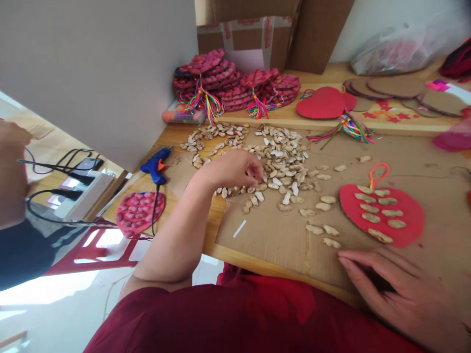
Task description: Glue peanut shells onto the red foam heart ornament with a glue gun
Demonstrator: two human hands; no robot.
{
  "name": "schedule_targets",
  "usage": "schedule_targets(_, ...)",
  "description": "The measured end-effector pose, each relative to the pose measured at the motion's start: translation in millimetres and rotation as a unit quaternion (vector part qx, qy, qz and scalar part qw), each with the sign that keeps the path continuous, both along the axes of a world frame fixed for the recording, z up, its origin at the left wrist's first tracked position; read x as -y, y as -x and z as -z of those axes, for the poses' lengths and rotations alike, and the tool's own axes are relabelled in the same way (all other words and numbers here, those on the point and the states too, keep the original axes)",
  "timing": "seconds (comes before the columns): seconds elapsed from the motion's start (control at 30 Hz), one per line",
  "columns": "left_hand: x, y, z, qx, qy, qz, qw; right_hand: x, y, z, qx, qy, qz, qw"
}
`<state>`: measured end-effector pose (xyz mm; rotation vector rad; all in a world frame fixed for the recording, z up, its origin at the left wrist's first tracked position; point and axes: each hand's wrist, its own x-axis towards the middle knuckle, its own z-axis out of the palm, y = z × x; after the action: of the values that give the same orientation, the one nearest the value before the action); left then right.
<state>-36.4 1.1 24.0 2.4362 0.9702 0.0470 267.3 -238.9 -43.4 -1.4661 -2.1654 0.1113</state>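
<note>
My left hand reaches over a heap of peanuts on the cardboard sheet. Its fingers are curled and closed, and whatever is between their tips is hidden. On the right, my right hand rests on the cardboard, thumb and forefinger tips together with nothing visible between them. A loose peanut lies just beyond those tips. Above this hand is a red heart-shaped card with an orange loop and several peanuts set on it in rows.
A blue glue gun and a pink bead-covered piece lie at left, near a power strip. Stacked pink decorations with tassels, a red heart and brown card shapes sit behind. Another person's arm shows far left.
</note>
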Motion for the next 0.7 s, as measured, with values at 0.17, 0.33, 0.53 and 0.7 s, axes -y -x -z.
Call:
schedule_targets(0.17,11,-19,6.8,-0.047,-0.062,0.023,0.997,0,-2,0.4,0.001,-0.013,-0.005,1.0)
schedule_targets(0.33,7,-10,2.2,0.031,-0.079,-0.007,0.996,-3,4,-5.8,0.002,-0.023,-0.011,1.0)
schedule_targets(0.53,-5,8,-2.1,0.063,-0.077,-0.088,0.991,-2,5,-5.3,0.002,-0.022,-0.005,1.0)
schedule_targets(0.7,-5,8,-0.7,0.031,-0.001,-0.016,0.999,-2,3,-4.6,-0.007,-0.021,-0.001,1.0)
